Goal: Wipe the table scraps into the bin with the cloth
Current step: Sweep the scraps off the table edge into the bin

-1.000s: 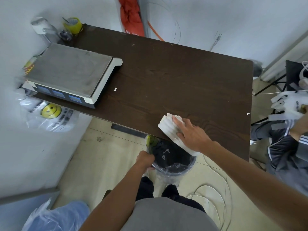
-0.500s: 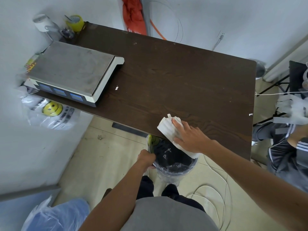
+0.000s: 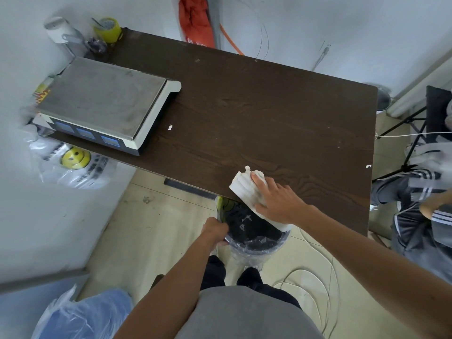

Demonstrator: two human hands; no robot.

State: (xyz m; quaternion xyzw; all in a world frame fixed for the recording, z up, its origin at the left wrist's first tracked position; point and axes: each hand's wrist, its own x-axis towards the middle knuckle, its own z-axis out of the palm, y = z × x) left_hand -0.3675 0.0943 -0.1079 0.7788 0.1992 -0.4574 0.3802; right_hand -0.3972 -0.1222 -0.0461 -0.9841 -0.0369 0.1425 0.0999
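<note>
A dark wooden table [image 3: 256,113] fills the middle of the head view. My right hand [image 3: 278,201] presses a white folded cloth [image 3: 244,185] flat on the table's near edge, with part of the cloth hanging over it. Directly below that edge stands a bin [image 3: 254,237] lined with a clear bag and holding dark contents. My left hand [image 3: 215,230] grips the bin's left rim. One white scrap [image 3: 170,127] lies on the table beside the scale. Another small white scrap [image 3: 368,166] sits at the table's right edge.
A weighing scale [image 3: 102,104] covers the table's left end, with a tape roll [image 3: 107,29] and small items behind it. A smiley-face plastic bag [image 3: 73,162] hangs at the left. Another person [image 3: 420,211] sits at the right. White cable [image 3: 308,285] lies on the floor.
My right hand and the cloth have barely shifted along the table's near edge above the bin. My left hand keeps its grip on the rim.
</note>
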